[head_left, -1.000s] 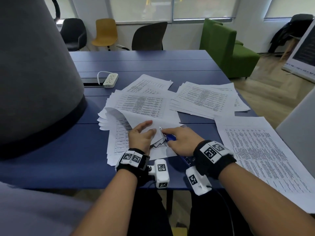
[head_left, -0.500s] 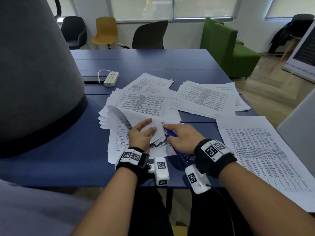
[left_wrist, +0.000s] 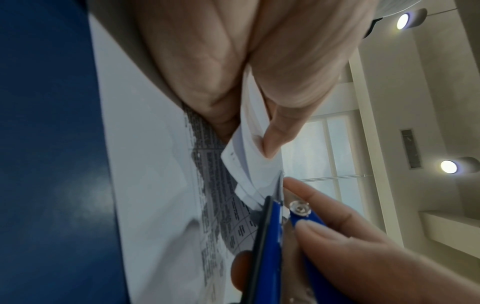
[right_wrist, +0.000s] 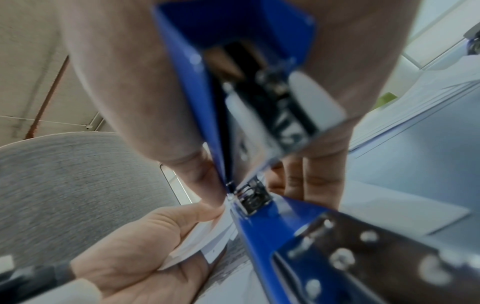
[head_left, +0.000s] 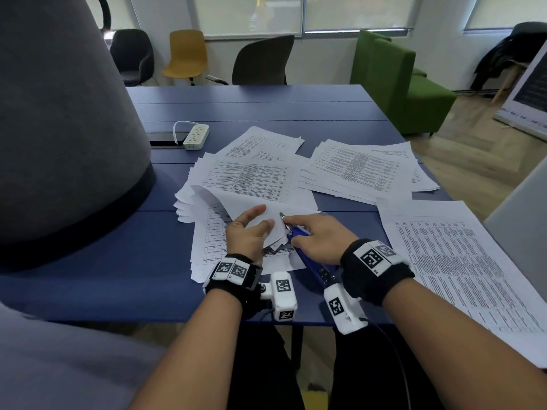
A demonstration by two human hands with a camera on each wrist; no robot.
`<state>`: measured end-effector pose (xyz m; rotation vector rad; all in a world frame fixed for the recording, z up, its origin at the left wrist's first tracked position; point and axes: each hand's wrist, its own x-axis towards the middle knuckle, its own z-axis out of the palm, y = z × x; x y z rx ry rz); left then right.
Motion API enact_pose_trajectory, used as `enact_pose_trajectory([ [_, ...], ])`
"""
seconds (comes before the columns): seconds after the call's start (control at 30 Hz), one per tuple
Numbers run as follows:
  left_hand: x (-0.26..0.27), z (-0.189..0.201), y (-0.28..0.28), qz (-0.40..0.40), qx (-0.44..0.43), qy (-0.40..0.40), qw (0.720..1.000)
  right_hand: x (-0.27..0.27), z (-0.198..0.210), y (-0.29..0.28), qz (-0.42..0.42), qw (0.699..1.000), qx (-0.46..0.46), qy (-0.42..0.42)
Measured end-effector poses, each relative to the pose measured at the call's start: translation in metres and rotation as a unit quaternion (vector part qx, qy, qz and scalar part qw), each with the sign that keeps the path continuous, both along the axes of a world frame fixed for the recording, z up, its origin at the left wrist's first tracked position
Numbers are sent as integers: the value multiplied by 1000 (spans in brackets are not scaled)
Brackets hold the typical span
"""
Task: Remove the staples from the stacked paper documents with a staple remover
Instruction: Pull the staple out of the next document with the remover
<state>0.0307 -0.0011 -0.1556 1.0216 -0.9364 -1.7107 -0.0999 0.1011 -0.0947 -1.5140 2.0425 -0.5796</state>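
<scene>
A stack of printed paper documents lies on the blue table near its front edge. My left hand pinches the folded-back corner of the top sheets between thumb and fingers and holds it lifted. My right hand grips a long blue staple remover, index finger along its top. Its metal tip touches the lifted corner. In the right wrist view the staple remover has its jaws at the paper edge beside my left hand. I cannot make out a staple.
More paper stacks lie at the middle back, the back right and the near right. A white power strip sits at the back left. A large grey padded shape fills the left. Chairs and a green sofa stand behind the table.
The staple remover's tip has risen slightly against the lifted paper corner. My left hand keeps the same pinch on the sheets.
</scene>
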Motion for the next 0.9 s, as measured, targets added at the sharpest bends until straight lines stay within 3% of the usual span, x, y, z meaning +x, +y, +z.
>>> enact_pose_trajectory([
  [0.3, 0, -2, -1, -4, 7, 13, 1000, -3, -2, -2, 3, 1000, -20, -16],
  [0.5, 2, 2, -1, -5, 20, 17, 1000, -9, -2, 0, -19, 987, -27, -156],
  [0.63, 2, 8, 2, -3, 27, 20, 999, -2, -4, 1, -26, 981, -52, -183],
  [0.83, 2, 11, 2, 0, 40, 25, 999, -2, 0, 10, -18, 975, -53, -213],
  [0.9, 2, 12, 3, -1, 38, 27, 999, -8, 9, 14, -9, 982, -39, -182],
])
